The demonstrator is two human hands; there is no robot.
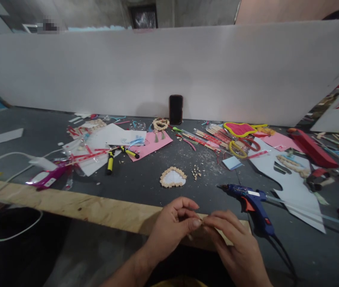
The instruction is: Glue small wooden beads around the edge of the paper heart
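In the head view, the left hand [174, 223] and the right hand [237, 239] are brought together above the near edge of the dark table [145, 191]. A small tan piece [202, 221] is pinched between the fingertips of both; it is largely covered by them, so its exact shape cannot be told.

Just beyond the hands, a white paper shape [174, 178] is laid flat, its rim bordered with tan bits [165, 184]. Beside it, to the right, loose tan bits [196, 173] are scattered.

Near the right hand, a blue glue gun [256, 201] with a red trigger is laid on its side. A white label [253, 193] is carried on its body, but the print cannot be made out. Farther back, red-and-white wrapped sticks [201, 139] are heaped; the marks on their wrappers are too small to be read.

A dark phone [176, 109] is propped upright against the white partition [112, 71]. On the left, yellow-and-black pliers [110, 161] are set near white sheets [103, 137] and a pink sheet [154, 145].
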